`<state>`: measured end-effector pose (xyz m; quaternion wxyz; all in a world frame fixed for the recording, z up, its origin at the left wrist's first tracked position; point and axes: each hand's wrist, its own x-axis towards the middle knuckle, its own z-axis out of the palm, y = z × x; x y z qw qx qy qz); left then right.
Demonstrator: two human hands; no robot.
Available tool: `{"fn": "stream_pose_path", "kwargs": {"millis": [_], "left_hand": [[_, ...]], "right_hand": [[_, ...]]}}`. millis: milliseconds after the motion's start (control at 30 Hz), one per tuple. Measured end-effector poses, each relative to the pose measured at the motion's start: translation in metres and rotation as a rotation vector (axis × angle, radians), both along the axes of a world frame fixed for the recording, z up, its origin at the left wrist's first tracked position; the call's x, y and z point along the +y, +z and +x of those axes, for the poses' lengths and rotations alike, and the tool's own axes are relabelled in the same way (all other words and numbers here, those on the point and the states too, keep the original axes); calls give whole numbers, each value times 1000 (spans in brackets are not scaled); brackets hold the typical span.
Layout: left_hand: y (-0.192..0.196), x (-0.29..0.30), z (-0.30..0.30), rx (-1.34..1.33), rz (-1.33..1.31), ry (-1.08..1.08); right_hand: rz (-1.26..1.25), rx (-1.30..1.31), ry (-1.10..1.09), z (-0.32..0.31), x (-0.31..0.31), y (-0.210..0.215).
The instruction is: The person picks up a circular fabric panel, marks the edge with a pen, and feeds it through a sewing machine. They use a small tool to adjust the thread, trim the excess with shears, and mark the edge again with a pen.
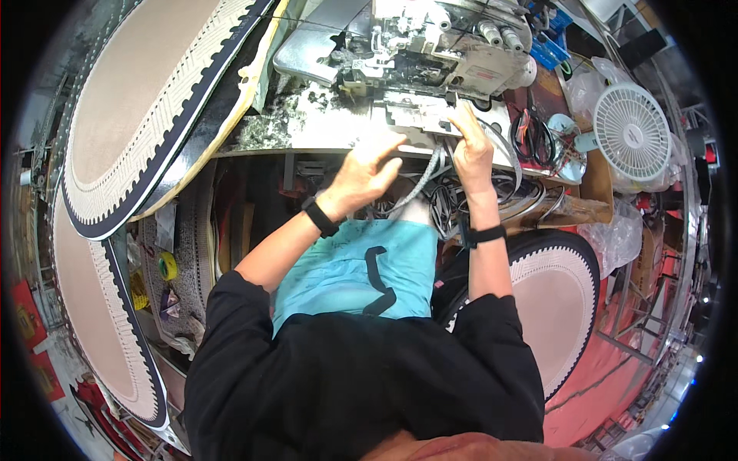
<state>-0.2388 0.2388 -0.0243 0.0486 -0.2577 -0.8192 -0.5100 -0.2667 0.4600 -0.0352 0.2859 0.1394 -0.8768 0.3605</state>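
A: Okay, left arm first. Angled how?

B: Slants up and inward out of a black sleeve, past a black wristband, and ends in the left hand. Bent a little at the wrist, with the back of the hand facing up.

A: Holding anything on that side?

B: Looks bare and loosely spread, with index finger poking out to the right and thumb well apart from it. Right around the front edge of the table. Hovering or resting, can't tell which.

A: And over on the right?

B: Way straighter. Runs almost directly forward, past a second wristband, to the right hand. Reaches farther than the left one, with fingers pointing away from the body.

A: Gripping something there?

B: Honestly can't tell. Fairly narrow, with fingertips right by the metal plate on the front of the sewing machine.

A: Location of the machine?

B: On the table, straight ahead, closer to the right fingertips than the left.

A: Other stuff nearby?

B: Can see a grey strip dangling between the hands, plus turquoise cloth across the lap.
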Motion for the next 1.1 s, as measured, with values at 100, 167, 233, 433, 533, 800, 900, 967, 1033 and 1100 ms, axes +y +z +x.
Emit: {"fn": "stream_pose_path", "kwargs": {"millis": [100,167,233,433,533,800,900,967,1033,1100], "left_hand": [[22,-17,-1,27,28,156],[17,-30,-9,-47,-29,210],[13,-41,-12,-117,-19,243],[1,-40,-21,2,-74,281],[-7,-40,-30,-35,-169,303],[-4,-26,-38,-46,-77,268],[-1,-26,-42,51,-98,247],[2,-25,-40,25,-69,248],[4,-24,-40,2,-39,251],[6,-22,-40,-3,10,242]], "right_hand": [[110,-12,-3,-7,7,14],[79,-17,-27,-12,5,23],[44,-26,-47,-13,-4,34],[121,-81,-119,-19,-40,52],[111,-179,-148,-29,-50,53],[244,-353,-128,-69,-66,40],[324,-286,-143,-77,-66,34],[155,-206,-100,-69,-61,38],[119,-204,-97,-58,-58,44],[-125,-404,49,-40,-55,55]]}}
